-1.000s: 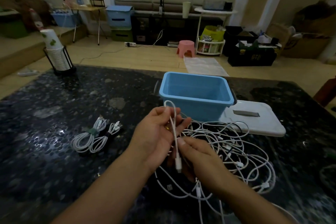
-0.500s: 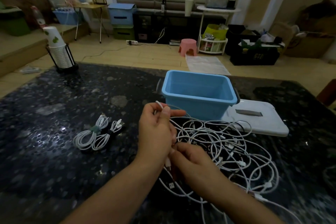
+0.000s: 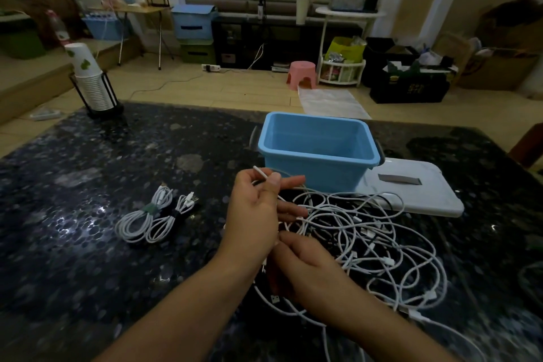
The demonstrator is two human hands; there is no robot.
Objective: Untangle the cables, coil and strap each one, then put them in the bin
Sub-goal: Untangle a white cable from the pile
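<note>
Tangled white charging cables (image 3: pixel 367 232): left hand (image 3: pixel 255 209) pinches one strand by thumb; right hand (image 3: pixel 305 267) curls around another.

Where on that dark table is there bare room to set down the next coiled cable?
Bare tabletop spreads left of the hands, around the two strapped coils and toward the cup stack. Right of the hands it is crowded: tangled cables, blue bin and white lid.
</note>
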